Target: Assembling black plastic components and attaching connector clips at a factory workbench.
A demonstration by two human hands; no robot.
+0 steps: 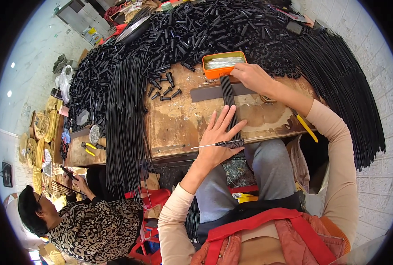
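My left hand [218, 134] lies with fingers spread over a flat row of thin black rods [228, 95], pressing them to the wooden table. Under its wrist side, the rods' near ends sit by a thin silver wire [201, 146] at the table's front edge. At the rods' far ends my right hand [252, 78] is closed, thumb and fingertips together, beside an orange box [210, 75] of fine silver wire pieces [225, 62]. Whatever the right fingertips hold is too small to make out. A dark flat strip [205, 94] lies crosswise beneath the rods.
Black tubular parts [196, 33] are heaped across the back. Long bundles of black rods hang off the table at left [126, 119] and right [342, 84]. Yellow-handled pliers [307, 127] lie at the right edge. A co-worker [86, 221] sits at the left, handling rods.
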